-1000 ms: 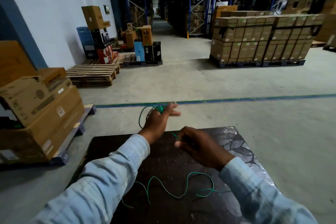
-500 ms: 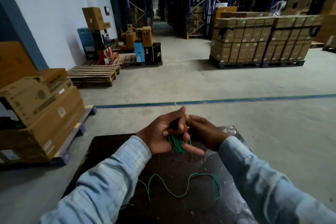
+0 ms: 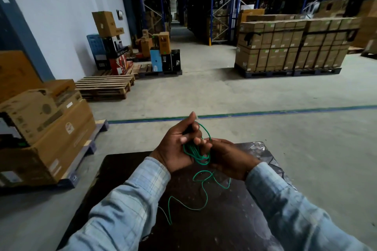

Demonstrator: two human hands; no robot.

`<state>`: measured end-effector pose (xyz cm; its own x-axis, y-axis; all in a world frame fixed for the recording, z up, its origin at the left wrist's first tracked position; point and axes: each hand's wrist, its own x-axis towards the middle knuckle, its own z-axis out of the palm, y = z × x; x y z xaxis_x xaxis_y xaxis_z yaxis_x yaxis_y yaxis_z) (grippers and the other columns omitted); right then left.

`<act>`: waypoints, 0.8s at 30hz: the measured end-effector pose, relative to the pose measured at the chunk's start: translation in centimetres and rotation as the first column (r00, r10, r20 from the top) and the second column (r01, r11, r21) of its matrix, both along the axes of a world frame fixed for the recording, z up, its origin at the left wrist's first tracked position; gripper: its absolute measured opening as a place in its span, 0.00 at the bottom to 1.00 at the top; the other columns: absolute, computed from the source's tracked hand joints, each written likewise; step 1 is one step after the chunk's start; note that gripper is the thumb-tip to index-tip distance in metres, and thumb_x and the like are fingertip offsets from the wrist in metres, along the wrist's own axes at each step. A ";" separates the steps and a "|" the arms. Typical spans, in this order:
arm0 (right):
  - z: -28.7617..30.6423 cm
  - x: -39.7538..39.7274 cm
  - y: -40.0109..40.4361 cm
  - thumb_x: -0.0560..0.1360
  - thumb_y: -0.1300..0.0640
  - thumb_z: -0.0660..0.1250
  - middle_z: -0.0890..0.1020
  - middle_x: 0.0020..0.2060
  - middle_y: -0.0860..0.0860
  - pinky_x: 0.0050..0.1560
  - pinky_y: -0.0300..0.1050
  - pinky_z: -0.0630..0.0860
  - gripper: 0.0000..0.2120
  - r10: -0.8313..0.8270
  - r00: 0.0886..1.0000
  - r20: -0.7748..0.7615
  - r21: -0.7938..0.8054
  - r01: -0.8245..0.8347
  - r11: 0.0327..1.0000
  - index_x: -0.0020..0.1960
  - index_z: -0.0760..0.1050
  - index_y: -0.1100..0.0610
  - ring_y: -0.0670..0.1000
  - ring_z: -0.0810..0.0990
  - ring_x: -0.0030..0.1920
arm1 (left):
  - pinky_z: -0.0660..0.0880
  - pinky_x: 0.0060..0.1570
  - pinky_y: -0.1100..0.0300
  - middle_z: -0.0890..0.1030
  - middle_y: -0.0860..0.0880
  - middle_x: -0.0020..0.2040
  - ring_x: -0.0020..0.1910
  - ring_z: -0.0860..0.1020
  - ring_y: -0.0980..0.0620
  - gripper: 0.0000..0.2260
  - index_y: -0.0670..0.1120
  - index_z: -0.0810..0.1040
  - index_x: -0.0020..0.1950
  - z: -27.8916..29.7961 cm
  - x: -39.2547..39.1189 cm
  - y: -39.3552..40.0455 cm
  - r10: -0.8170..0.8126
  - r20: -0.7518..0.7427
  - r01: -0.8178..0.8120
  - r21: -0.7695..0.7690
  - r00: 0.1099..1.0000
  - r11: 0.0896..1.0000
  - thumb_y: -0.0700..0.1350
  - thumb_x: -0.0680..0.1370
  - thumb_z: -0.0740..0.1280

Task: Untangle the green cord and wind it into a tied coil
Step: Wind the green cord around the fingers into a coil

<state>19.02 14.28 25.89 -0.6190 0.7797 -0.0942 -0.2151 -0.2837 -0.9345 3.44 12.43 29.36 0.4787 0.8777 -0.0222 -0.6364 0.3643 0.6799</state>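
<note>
— What do the fingers (image 3: pixel 188 138) hold?
— The left hand (image 3: pixel 177 149) curls them around several loops of one green cord (image 3: pixel 196 154); the right hand (image 3: pixel 226 158) presses close against the bundle, its grip hidden.
— And the rest of the cord?
— One loose tail hangs from the two hands and snakes over the dark desk (image 3: pixel 122 169) towards its near edge.

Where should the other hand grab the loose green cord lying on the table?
Probably just below the coil, where the green cord hangs off the left hand. The right hand is already beside it and could pinch from the right. Farther down, the tail snakes across the dark table.
</note>
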 end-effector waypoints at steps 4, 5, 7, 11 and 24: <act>0.2 -0.9 -0.5 0.77 0.49 0.64 0.81 0.30 0.47 0.24 0.36 0.62 0.12 -0.104 0.994 -0.034 -0.016 0.103 0.995 0.43 0.82 0.54 0.44 0.71 0.26 | 0.81 0.38 0.57 0.68 0.53 0.21 0.26 0.76 0.57 0.14 0.45 0.80 0.42 0.7 1.6 0.5 0.200 0.063 -0.198 -0.037 0.978 0.979 0.54 0.78 0.64; 0.2 -1.0 -0.3 0.75 0.47 0.65 0.80 0.29 0.47 0.23 0.35 0.62 0.12 -0.110 0.992 -0.054 -0.053 0.108 0.993 0.44 0.82 0.53 0.43 0.70 0.25 | 0.80 0.36 0.59 0.68 0.54 0.21 0.25 0.75 0.58 0.13 0.45 0.79 0.43 0.7 1.8 0.9 0.221 0.080 -0.218 -0.045 0.972 0.975 0.54 0.78 0.64; 0.0 -1.0 0.2 0.71 0.45 0.67 0.77 0.30 0.47 0.23 0.34 0.64 0.12 -0.107 0.992 -0.060 -0.118 0.100 0.988 0.47 0.82 0.52 0.43 0.70 0.27 | 0.76 0.31 0.63 0.66 0.54 0.20 0.23 0.71 0.59 0.13 0.46 0.79 0.43 0.6 1.9 1.6 0.265 0.095 -0.262 -0.045 0.960 0.964 0.54 0.79 0.64; -1.8 -1.1 0.9 0.80 0.47 0.58 0.77 0.33 0.49 0.25 0.37 0.67 0.13 -0.096 0.994 0.053 -0.169 0.104 0.980 0.51 0.77 0.54 0.46 0.72 0.29 | 0.71 0.28 0.66 0.64 0.54 0.20 0.22 0.67 0.59 0.15 0.45 0.79 0.46 0.4 1.6 3.3 0.475 0.024 -0.475 -0.005 0.880 0.880 0.55 0.80 0.63; -2.2 4.8 1.5 0.77 0.56 0.66 0.84 0.40 0.51 0.43 0.49 0.78 0.04 -0.356 0.631 0.689 0.659 -0.342 0.670 0.49 0.79 0.53 0.50 0.82 0.41 | 0.79 0.52 0.51 0.86 0.50 0.36 0.39 0.84 0.53 0.30 0.45 0.83 0.47 -6.1 -2.8 5.4 0.569 -0.801 0.028 0.584 0.186 0.812 0.72 0.72 0.60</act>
